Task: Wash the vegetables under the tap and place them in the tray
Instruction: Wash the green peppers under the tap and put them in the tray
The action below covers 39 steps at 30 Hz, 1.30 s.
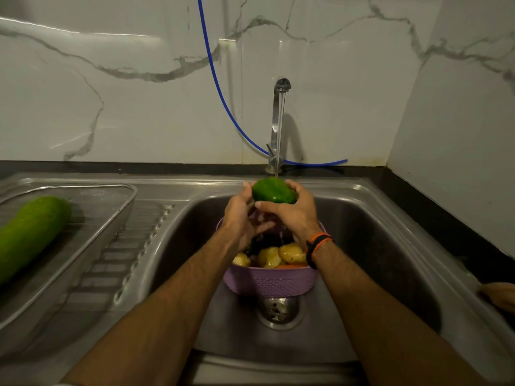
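Note:
A green capsicum [271, 190] is held under the running tap [279, 121], above the sink [390, 246]. My right hand [292, 215] grips it from the right and below. My left hand [241, 215] cups its left side, fingers curled against it. Under my hands a purple basket [274, 282] stands in the sink over the drain, holding potatoes [281, 254], something orange and dark vegetables. On the drainboard to the left, a metal mesh tray [106, 207] holds a long green gourd [29, 235].
A blue hose [220, 87] hangs down the marble wall and runs behind the tap. The drain [277, 312] shows in front of the basket. Another person's hand [498, 298] rests on the dark counter at the right edge.

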{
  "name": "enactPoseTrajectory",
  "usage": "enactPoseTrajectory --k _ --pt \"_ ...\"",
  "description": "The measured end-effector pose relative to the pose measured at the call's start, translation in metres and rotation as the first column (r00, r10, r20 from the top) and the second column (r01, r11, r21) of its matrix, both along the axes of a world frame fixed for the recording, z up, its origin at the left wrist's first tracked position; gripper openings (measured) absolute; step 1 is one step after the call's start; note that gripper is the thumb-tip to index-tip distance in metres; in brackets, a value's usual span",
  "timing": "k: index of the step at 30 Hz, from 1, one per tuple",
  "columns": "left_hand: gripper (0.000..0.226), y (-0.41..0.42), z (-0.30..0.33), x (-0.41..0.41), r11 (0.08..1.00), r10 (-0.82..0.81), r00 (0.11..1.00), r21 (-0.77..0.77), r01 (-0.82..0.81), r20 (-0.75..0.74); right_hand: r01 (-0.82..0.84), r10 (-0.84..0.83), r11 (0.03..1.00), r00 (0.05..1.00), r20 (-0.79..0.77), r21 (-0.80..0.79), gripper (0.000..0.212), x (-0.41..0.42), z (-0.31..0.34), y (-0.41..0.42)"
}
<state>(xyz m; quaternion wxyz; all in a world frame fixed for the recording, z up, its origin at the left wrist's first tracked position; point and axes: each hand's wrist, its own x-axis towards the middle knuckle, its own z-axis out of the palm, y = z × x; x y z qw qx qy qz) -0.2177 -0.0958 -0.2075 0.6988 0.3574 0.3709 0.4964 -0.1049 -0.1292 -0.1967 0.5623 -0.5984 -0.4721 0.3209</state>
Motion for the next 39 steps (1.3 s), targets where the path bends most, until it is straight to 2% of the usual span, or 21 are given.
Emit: enactPoseTrajectory --k 8,11,14,16,18,20,26,30,35,39 --pt "0.037 -0.007 0.008 0.003 0.998 -0.045 0.999 0.042 0.045 0.009 -0.016 0.016 1.0 1.0 -0.02 0.012 0.086 -0.002 -0.004 0.005" --pt "0.045 -0.007 0.008 0.004 0.997 -0.07 0.997 0.035 0.071 -0.025 -0.017 0.011 0.999 0.992 0.125 0.05 0.085 -0.004 -0.001 -0.001" --pt "0.074 -0.01 0.006 0.007 0.998 -0.049 0.997 0.046 0.052 -0.063 -0.06 0.027 0.994 0.944 0.329 0.091 0.079 -0.009 -0.001 -0.007" --pt "0.084 -0.007 0.004 0.008 0.997 -0.003 0.998 0.072 0.008 -0.063 -0.099 0.067 0.993 0.914 0.4 0.061 0.09 -0.014 0.0 -0.008" --pt "0.074 -0.005 0.003 0.007 0.995 -0.01 0.999 0.101 0.014 -0.041 -0.147 0.123 0.989 0.89 0.44 0.02 0.1 -0.016 0.001 -0.007" --pt "0.066 -0.003 0.004 0.006 0.994 -0.029 0.999 0.109 0.033 -0.034 -0.171 0.151 0.985 0.881 0.449 0.004 0.1 -0.016 0.002 -0.009" --pt "0.06 -0.003 0.008 0.003 0.995 -0.002 1.0 0.096 0.0 0.015 -0.076 -0.001 0.988 0.876 0.483 0.138 0.072 -0.011 0.002 -0.012" --pt "0.055 -0.006 0.01 0.005 0.994 -0.045 0.999 0.102 0.044 0.004 -0.125 0.09 0.991 0.88 0.467 0.045 0.097 -0.013 0.003 -0.01" --pt "0.059 -0.007 0.012 0.01 0.996 0.031 0.998 0.088 -0.036 0.059 -0.035 -0.035 0.99 0.874 0.484 0.135 0.075 -0.009 0.001 -0.01" --pt "0.051 -0.011 0.014 0.008 0.993 -0.053 0.998 0.109 0.049 0.029 -0.118 0.088 0.992 0.888 0.451 0.037 0.097 -0.013 0.004 -0.007"
